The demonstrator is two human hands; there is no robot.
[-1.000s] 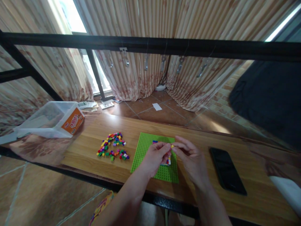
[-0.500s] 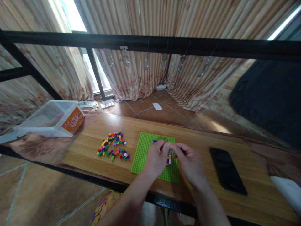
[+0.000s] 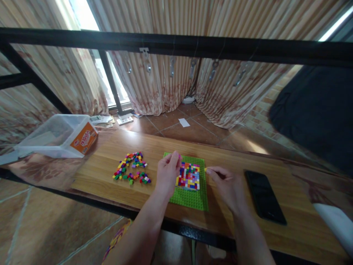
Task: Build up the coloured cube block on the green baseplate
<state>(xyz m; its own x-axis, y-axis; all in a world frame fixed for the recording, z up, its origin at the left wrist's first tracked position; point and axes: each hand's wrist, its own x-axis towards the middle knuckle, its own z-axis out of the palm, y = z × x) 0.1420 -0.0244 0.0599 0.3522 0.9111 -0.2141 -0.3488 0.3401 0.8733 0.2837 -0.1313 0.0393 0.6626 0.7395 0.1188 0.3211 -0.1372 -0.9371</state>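
A green studded baseplate (image 3: pixel 190 200) lies on the wooden board, bearing a square patch of small multicoloured bricks (image 3: pixel 189 176). Over the plate's left side is my left hand (image 3: pixel 167 171), its thumb and finger closed on a small pink brick (image 3: pixel 180 156). Just off the plate's right edge, my right hand (image 3: pixel 224 182) pinches a small yellow brick (image 3: pixel 205 169). To the left, loose coloured bricks (image 3: pixel 129 170) are scattered in a ring-like heap on the wood. My left hand and wrist cover part of the plate.
A black phone (image 3: pixel 265 197) rests on the wooden board (image 3: pixel 110 147) to the right. At the far left stands a clear plastic bin (image 3: pixel 55 138) with an orange label. A black metal rail (image 3: pixel 176 44) runs across in front of the curtains.
My hands have moved apart, the left one leftward and the right one slightly to the right. The brick patch between them now shows. A pink brick is visible at my left fingertips.
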